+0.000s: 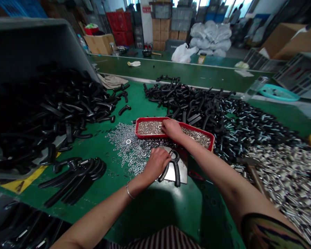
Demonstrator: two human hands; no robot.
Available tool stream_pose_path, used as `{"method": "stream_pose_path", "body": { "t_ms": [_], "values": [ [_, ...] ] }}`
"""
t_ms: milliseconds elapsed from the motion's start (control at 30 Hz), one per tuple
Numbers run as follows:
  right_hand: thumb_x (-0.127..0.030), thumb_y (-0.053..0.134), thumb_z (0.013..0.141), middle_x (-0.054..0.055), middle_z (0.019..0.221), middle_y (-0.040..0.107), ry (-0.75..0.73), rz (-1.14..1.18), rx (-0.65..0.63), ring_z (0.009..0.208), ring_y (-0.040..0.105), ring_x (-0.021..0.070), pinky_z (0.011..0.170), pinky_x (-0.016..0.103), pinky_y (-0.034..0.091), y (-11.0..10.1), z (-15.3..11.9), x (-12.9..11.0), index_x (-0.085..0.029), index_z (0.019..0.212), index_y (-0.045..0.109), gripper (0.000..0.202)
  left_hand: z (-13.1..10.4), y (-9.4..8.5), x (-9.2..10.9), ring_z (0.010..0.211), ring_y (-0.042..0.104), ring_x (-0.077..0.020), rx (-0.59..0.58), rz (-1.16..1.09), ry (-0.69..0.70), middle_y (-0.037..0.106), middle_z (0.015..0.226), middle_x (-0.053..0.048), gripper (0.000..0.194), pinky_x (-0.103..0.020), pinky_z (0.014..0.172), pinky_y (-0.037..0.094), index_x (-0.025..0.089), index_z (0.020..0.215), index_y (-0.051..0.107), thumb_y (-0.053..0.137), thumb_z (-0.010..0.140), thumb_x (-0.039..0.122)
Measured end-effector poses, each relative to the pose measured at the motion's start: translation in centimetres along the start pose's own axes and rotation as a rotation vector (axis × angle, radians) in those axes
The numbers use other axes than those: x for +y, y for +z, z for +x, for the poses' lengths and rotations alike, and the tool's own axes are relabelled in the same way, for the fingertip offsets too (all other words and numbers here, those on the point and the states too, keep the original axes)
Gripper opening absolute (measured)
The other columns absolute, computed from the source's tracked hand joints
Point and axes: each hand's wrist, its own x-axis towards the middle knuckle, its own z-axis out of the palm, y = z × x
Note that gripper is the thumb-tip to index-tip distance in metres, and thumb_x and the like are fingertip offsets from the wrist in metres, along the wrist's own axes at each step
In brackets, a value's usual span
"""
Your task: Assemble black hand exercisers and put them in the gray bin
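Head: red tray (150, 136) of metal bits (149, 127)

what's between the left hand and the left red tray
Loose small metal rings lie scattered between the left hand and left red tray, seen in the head view.

left hand (157, 163): we hold it palm down, fingers curled
right hand (173, 130): ours extends farther forward, fingers bent down
forearms (107, 212): bare, angled inward

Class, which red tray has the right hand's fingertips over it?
The left red tray, holding fine metal bits: the right hand's fingertips are over its right end. The right red tray, with longer metal pieces, has none over it.
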Motion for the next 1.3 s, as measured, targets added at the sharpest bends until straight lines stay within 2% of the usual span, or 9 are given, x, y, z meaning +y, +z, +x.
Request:
{"method": "stream_pose_path", "body": {
  "t_ms": [267,467,567,667,733,800,900,1033,1300],
  "values": [
    [-0.014,0.044,0.096,0.017,0.106,0.071,0.015,0.099,0.031,0.102,0.06,0.0275,0.089,0.037,0.038,0.3,-0.2,0.0,-0.012,0.106,0.063,0.022,-1.5,0.6,-1.2,0.1,0.055,-0.0223,0.027,0.097,0.245,0.069,0.114,-0.007,0.024,-0.039,0.089,0.039,0.017,0.116,0.062,0.044,0.102,0.024],
    [-0.013,0.046,0.093,0.016,0.106,0.069,0.023,0.259,0.098,0.1,0.06,0.026,0.09,0.038,0.04,0.1,0.1,0.1,-0.013,0.1,0.063,0.018,-0.1,0.1,-0.4,0.092,0.055,-0.0242,-0.017,0.25,0.176,0.067,0.094,-0.007,0.022,-0.04,0.083,0.04,0.016,0.098,0.064,0.045,0.101,0.026],
    [-0.016,0.045,0.093,0.01,0.102,0.068,0.056,0.395,0.165,0.091,0.061,0.0198,0.081,0.031,0.045,-1.3,-0.9,0.1,-0.015,0.102,0.058,0.016,0.6,-0.5,0.0,0.089,0.055,-0.0253,-0.072,0.37,0.262,0.064,0.089,-0.008,0.019,-0.041,0.081,0.039,0.015,0.092,0.063,0.046,0.099,0.019],
    [-0.028,0.056,0.089,0.001,0.085,0.065,0.136,0.866,0.207,0.073,0.06,0.016,0.068,0.028,0.047,-2.9,-4.3,-0.3,-0.019,0.094,0.056,0.01,1.0,-0.9,0.2,0.087,0.056,-0.0257,-0.103,0.431,0.388,0.064,0.089,-0.01,0.017,-0.043,0.081,0.038,0.013,0.093,0.063,0.046,0.097,0.015],
    [-0.035,0.065,0.085,-0.002,0.077,0.062,0.197,1.212,0.147,0.065,0.059,0.0147,0.065,0.028,0.047,-3.7,-8.1,-0.7,-0.021,0.088,0.056,0.017,1.2,-0.9,0.2,0.087,0.056,-0.0263,-0.111,0.45,0.443,0.064,0.09,-0.011,0.018,-0.044,0.081,0.038,0.012,0.095,0.064,0.046,0.097,0.016],
    [-0.04,0.071,0.082,-0.003,0.072,0.062,0.289,1.368,0.06,0.064,0.061,0.0148,0.065,0.029,0.048,-4.0,-12.3,-1.1,-0.022,0.084,0.057,0.023,1.3,-0.9,0.2,0.087,0.057,-0.0267,-0.119,0.456,0.482,0.065,0.089,-0.011,0.019,-0.044,0.079,0.038,0.011,0.096,0.064,0.046,0.097,0.017],
    [-0.043,0.078,0.078,-0.004,0.07,0.062,0.461,1.48,-0.011,0.064,0.062,0.0139,0.066,0.029,0.051,-3.9,-17.8,-1.5,-0.021,0.081,0.059,0.029,1.4,-0.9,0.2,0.085,0.057,-0.0259,-0.134,0.453,0.533,0.065,0.087,-0.011,0.019,-0.042,0.076,0.038,0.012,0.094,0.064,0.046,0.097,0.016],
    [-0.042,0.087,0.067,-0.004,0.074,0.062,0.679,1.638,-0.041,0.067,0.063,0.0135,0.071,0.032,0.057,-3.8,-22.5,-1.5,-0.021,0.081,0.061,0.036,1.4,-1.0,0.1,0.086,0.058,-0.0246,-0.136,0.454,0.553,0.065,0.088,-0.01,0.017,-0.04,0.077,0.04,0.013,0.092,0.065,0.049,0.096,0.015],
    [-0.043,0.083,0.072,-0.001,0.076,0.064,0.702,1.632,0.066,0.065,0.062,0.0131,0.067,0.03,0.059,-2.8,-27.9,-2.9,-0.022,0.08,0.064,0.029,0.5,-1.4,-0.4,0.096,0.058,-0.0224,-0.09,0.168,0.31,0.066,0.097,-0.007,0.013,-0.036,0.085,0.046,0.016,0.094,0.065,0.053,0.095,0.019]
  ]
}}
